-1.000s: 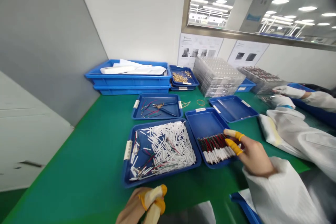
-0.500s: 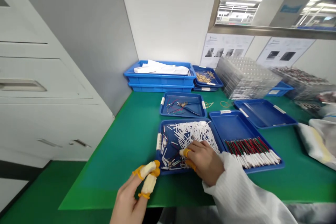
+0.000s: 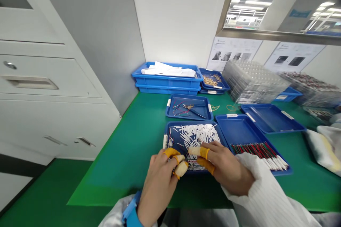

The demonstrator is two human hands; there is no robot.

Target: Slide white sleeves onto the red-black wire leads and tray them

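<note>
Over the near edge of a blue tray (image 3: 173,124) I hold both hands close together, with yellow finger cots on several fingertips. My left hand (image 3: 162,173) is closed in a pinch at the tray's lower left; what sits between its fingertips is too small to make out. Beside it, my right hand (image 3: 223,165) also has thumb and finger drawn together above the tray, their contents unclear. Short white tubes (image 3: 202,133) lie heaped in that tray, with some dark and coloured wires at its left side. My hands hide part of the near contents.
Right of it, another blue tray (image 3: 233,127) holds a row of red and green wires (image 3: 253,148) with white ends. Behind, a small tray (image 3: 172,111) carries pliers (image 3: 195,111) and loose wires. Stacked blue bins (image 3: 167,88) and clear plastic trays (image 3: 253,81) stand along the wall.
My left hand has moved right and up from outside the tray's left corner to its near edge, beside my right hand. The right hand has shifted slightly right. The view has moved a little.
</note>
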